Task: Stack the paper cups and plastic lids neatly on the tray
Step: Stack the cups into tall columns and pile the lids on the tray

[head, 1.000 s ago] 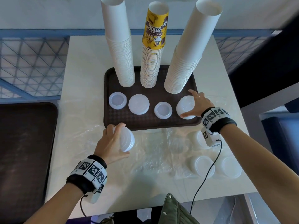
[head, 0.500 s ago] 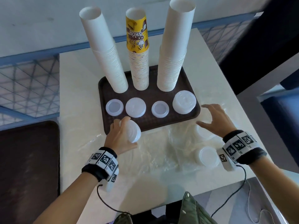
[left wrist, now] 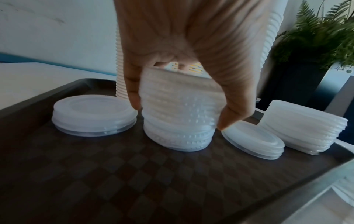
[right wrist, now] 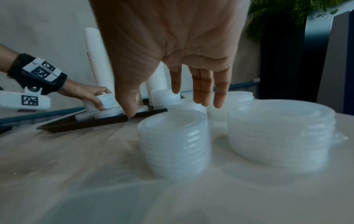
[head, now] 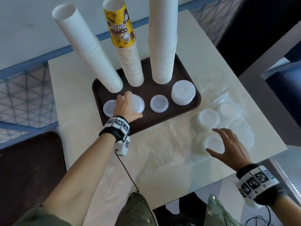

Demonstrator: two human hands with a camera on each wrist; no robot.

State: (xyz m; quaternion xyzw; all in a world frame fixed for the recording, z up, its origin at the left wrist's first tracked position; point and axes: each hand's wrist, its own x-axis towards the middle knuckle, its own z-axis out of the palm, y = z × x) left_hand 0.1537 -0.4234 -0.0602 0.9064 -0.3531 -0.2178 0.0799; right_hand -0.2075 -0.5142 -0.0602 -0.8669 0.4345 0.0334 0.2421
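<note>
On the brown tray (head: 164, 118) stand three tall stacks of paper cups (head: 161, 46); the middle one has a yellow printed cup on top. My left hand (head: 125, 105) grips a stack of clear plastic lids (left wrist: 178, 115) and holds it on the second lid pile from the left on the tray. Other lid piles lie on the tray: a low one (head: 108, 107) at the left, one (head: 159, 103) in the middle and a taller one (head: 183, 92) at the right. My right hand (head: 228, 144) hovers open over a lid stack (right wrist: 174, 142) on the table, not touching it.
Several more lid stacks (head: 209, 118) sit on crinkled clear plastic wrap (head: 162, 144) at the table's right. A second dark tray (head: 29, 168) lies on the surface to the left. The table's near edge (head: 203, 186) is close to my right wrist.
My left hand carried its lid stack from the table's front onto the tray, over the second pile. My right hand left the right-hand pile on the tray and moved back to the lids on the table.
</note>
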